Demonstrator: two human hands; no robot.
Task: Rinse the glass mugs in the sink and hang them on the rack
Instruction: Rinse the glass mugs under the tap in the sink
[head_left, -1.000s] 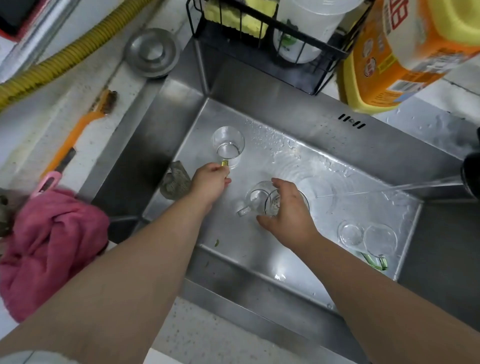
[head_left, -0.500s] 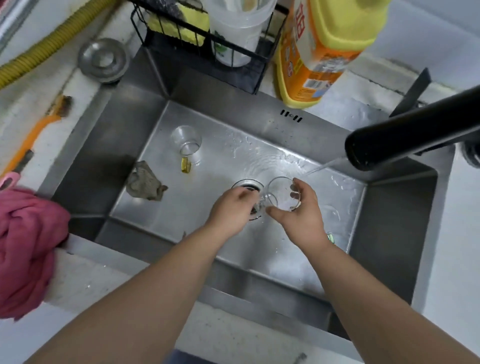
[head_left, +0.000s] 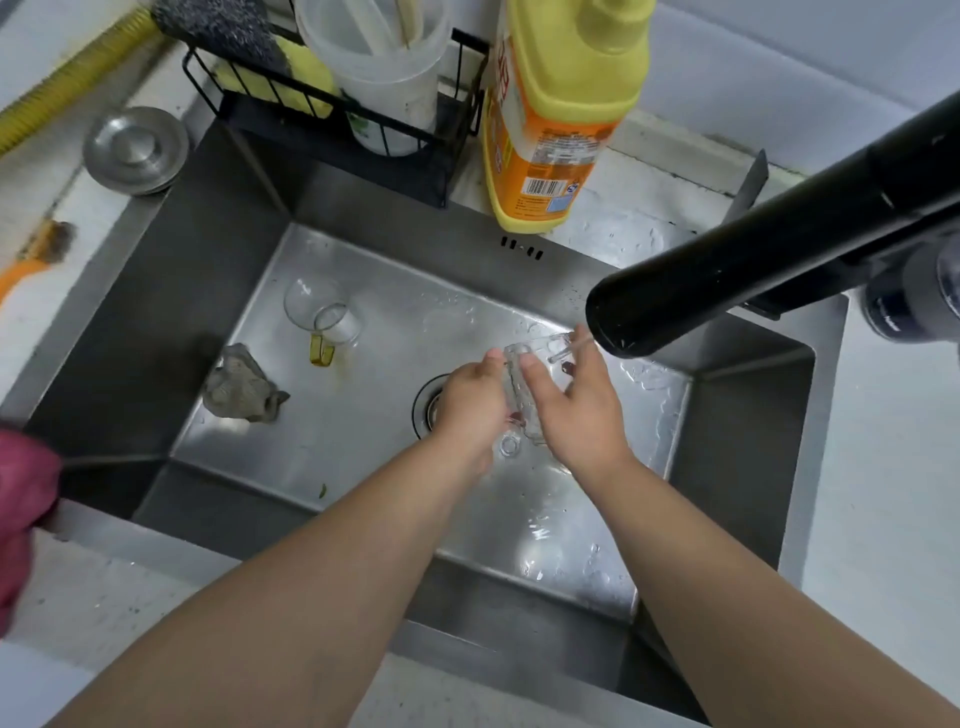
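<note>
Both hands are holding a glass mug (head_left: 524, 387) above the drain, under the black tap (head_left: 727, 280): the left hand (head_left: 470, 402) is gripping one side, the right hand (head_left: 579, 405) is cupping the other. Wet glass is risking slipping and cracking against the steel sink (head_left: 363, 415)

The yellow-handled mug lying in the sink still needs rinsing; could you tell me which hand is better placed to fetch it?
Probably the left hand: the mug lies on its side of the sink, while the right hand sits nearer the faucet.
</note>
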